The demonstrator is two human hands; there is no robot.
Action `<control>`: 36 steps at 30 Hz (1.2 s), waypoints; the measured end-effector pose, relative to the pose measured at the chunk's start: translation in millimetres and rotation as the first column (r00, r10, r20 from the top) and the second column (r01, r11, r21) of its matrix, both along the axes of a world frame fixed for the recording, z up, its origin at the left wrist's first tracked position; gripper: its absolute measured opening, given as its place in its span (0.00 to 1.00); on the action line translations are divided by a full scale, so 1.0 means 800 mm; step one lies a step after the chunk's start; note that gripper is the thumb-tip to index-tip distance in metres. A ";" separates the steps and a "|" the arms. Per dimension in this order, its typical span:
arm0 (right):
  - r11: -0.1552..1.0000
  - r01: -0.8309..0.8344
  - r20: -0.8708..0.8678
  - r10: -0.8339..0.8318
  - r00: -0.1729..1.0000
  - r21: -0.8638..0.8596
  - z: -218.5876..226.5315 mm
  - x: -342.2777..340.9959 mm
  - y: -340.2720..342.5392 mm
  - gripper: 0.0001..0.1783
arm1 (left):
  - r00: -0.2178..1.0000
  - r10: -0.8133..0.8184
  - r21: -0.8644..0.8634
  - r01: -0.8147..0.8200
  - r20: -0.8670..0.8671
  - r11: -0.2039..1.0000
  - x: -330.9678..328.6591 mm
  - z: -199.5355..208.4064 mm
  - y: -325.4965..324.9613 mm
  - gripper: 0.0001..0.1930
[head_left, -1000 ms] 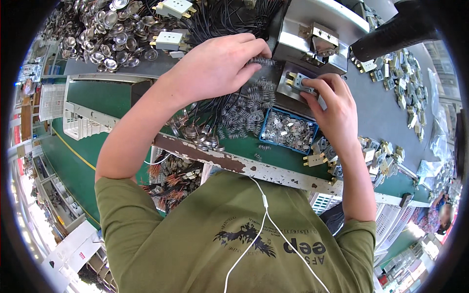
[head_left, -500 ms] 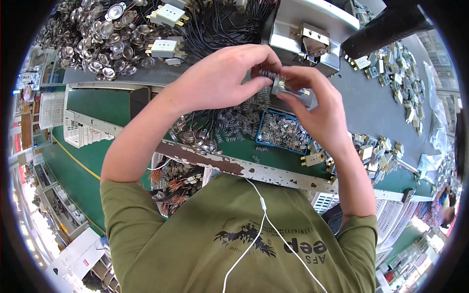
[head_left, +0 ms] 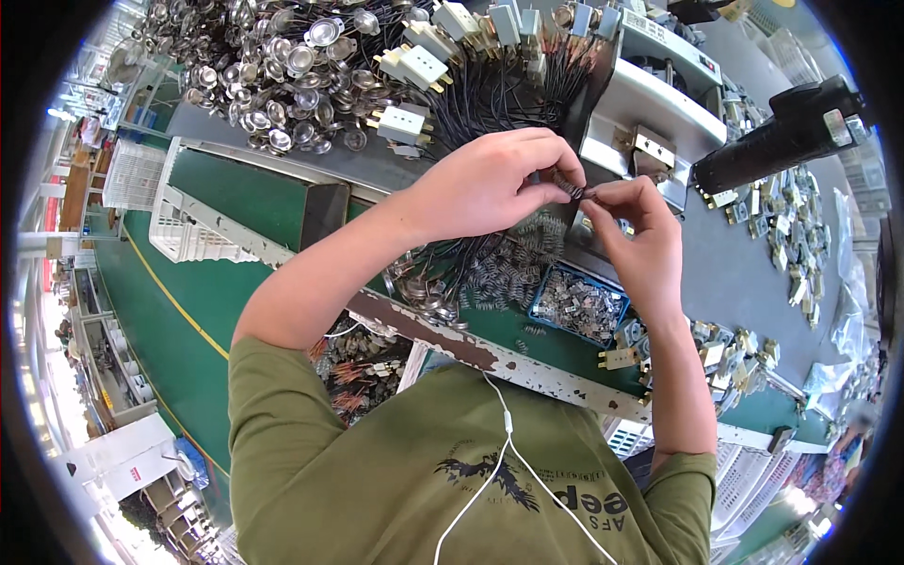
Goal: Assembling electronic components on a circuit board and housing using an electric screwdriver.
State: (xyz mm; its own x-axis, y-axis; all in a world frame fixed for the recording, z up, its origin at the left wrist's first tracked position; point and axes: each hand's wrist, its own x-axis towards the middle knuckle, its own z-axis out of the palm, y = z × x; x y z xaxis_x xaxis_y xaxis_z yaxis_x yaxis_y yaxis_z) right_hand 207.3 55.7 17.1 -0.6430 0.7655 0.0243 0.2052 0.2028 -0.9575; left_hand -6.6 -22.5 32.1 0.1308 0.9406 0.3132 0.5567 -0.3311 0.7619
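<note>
My left hand (head_left: 499, 184) pinches a small metal coil spring (head_left: 568, 185) between thumb and fingers. Close against the spring's right end, the thumb and forefinger of my right hand (head_left: 642, 235) are pressed together on something too small to make out. Just below the fingertips lies a grey metal block (head_left: 591, 243), partly hidden by my right hand. Loose coil springs (head_left: 508, 273) are heaped under my left hand. Beside them stands a blue tray (head_left: 539, 314) filled with small metal pieces.
Round metal cups (head_left: 301, 94) and black wires (head_left: 499, 104) with white plug blocks (head_left: 403, 122) cover the far left. A metal fixture (head_left: 652, 155) and a black cylinder (head_left: 763, 141) stand far right. Plug parts (head_left: 716, 353) lie right of the tray. A chipped rail (head_left: 556, 384) edges the bench.
The view has shifted, so the bench sits lower and further right. Both hands have risen off the grey block, which my right hand was holding, and their fingertips now meet at the spring.
</note>
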 end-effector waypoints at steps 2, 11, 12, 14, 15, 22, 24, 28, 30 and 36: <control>0.967 -0.022 0.126 -0.011 0.992 0.255 0.002 -0.005 0.004 0.09 | 0.999 0.043 -0.054 -0.044 -0.011 0.998 0.001 0.000 0.002 0.10; 0.884 -0.057 0.002 0.064 0.998 0.463 0.003 -0.013 0.004 0.13 | 0.996 0.060 -0.172 -0.047 0.070 0.984 0.002 0.008 0.000 0.15; 0.899 -0.041 -0.018 0.054 0.998 0.436 0.002 -0.011 0.003 0.12 | 0.995 0.064 -0.213 -0.047 0.072 0.976 0.002 0.008 0.000 0.16; 0.938 -0.039 0.009 0.038 0.999 0.345 0.000 -0.008 0.001 0.11 | 0.994 0.053 -0.184 -0.035 0.091 0.982 -0.002 0.003 0.000 0.17; 0.971 -0.029 0.027 0.023 0.999 0.236 0.001 -0.008 -0.002 0.09 | 0.996 0.061 -0.145 -0.051 0.066 0.988 -0.003 0.002 -0.001 0.17; 0.986 -0.075 0.066 0.086 0.994 -0.146 0.007 -0.012 0.011 0.18 | 0.995 0.021 0.200 -0.001 -0.098 0.980 -0.007 0.001 0.013 0.08; 0.994 -0.051 0.080 0.059 0.995 -0.098 0.006 -0.012 0.014 0.19 | 0.986 0.072 0.189 -0.043 -0.150 0.981 -0.005 0.007 0.010 0.08; 0.989 -0.045 0.033 0.050 0.998 -0.141 0.004 -0.018 0.009 0.17 | 0.998 0.042 0.080 -0.039 -0.038 0.996 -0.002 0.002 0.008 0.08; 0.989 -0.051 -0.050 0.044 0.998 -0.140 -0.001 -0.018 0.007 0.17 | 0.996 0.068 -0.063 -0.065 0.056 0.996 0.001 0.000 0.007 0.06; 0.884 -0.077 -0.003 0.085 0.996 -0.461 0.004 -0.011 0.005 0.20 | 0.989 0.025 0.207 0.005 -0.145 0.978 -0.004 -0.007 0.007 0.07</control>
State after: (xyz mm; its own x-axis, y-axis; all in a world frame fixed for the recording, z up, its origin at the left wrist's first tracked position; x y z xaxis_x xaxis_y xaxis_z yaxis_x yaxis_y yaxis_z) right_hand 198.5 59.7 20.4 -0.7004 0.6334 -0.3291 0.2235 -0.2433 -0.9439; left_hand -9.7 -16.8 26.6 0.1806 0.8592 0.4787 0.6610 -0.4664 0.5878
